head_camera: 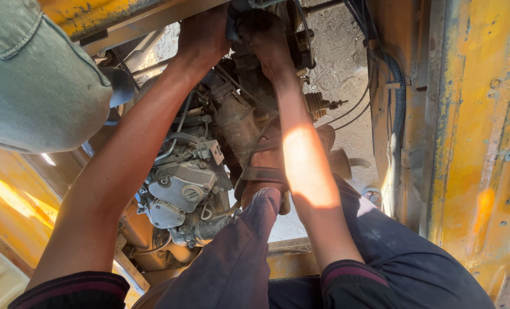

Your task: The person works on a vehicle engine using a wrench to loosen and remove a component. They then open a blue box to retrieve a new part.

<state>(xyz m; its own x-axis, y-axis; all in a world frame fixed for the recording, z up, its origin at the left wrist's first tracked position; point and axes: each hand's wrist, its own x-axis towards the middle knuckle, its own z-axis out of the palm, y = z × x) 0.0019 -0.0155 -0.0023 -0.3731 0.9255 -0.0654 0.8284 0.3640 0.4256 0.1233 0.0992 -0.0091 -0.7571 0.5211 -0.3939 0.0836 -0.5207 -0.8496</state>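
i'm looking straight down into an open engine bay, and both my arms are stretched out full length toward the far end of the engine (195, 177), so i'd judge this as the middle of a two-handed job on a part up there, loosening or freeing it rather than lifting anything out. my left hand (203, 34) is pressed against the underside of the yellow frame rail (103, 17), fingers curled away from me into shadow, and i cannot tell what they hold, if anything. my right hand (266, 37) is wrapped around a dark metal fitting (296, 40) at the top of the engine, just beside the left hand, fingers closed on it. the next move, as i read it, calls for a steady grip and a small turn or pull in tight space, with the black cable bundle (397, 114) close by. my sandalled foot (266, 166) is braced on the engine block; another person's pale green sleeve (32, 80) leans in at left.
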